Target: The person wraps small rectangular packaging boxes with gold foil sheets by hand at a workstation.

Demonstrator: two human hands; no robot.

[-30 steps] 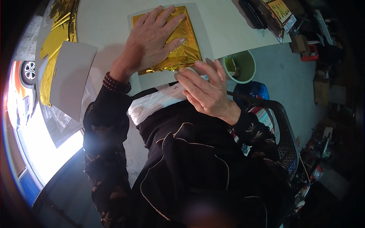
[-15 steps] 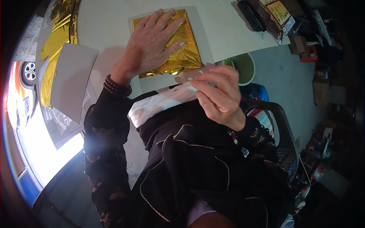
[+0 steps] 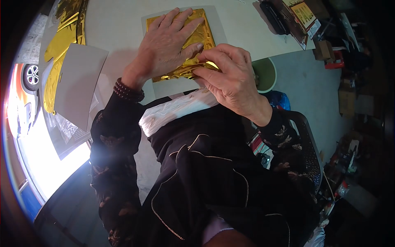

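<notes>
A rectangle wrapped in shiny gold foil (image 3: 207, 35) lies on a grey sheet (image 3: 214, 22) on the table. My left hand (image 3: 162, 49), with a dark bead bracelet at the wrist, rests flat on it, fingers spread. At the near right corner my right hand (image 3: 234, 76) pinches the crumpled foil edge between thumb and fingers. That corner is partly covered by the right hand. A white plastic-like bundle (image 3: 177, 111) sits against my body just below the table edge.
Left on the table are more gold foil (image 3: 74, 31), a grey card (image 3: 82, 78) and clear plastic (image 3: 68, 127). A black case (image 3: 273, 16) and printed boxes (image 3: 302, 16) stand at the back right. Beyond the table edge is a green bin (image 3: 265, 74); a dark chair (image 3: 310, 152) is beside me.
My right hand has moved up and left from above the white bundle onto the near foil edge and pinches it. My left hand stays flat on the foil.
</notes>
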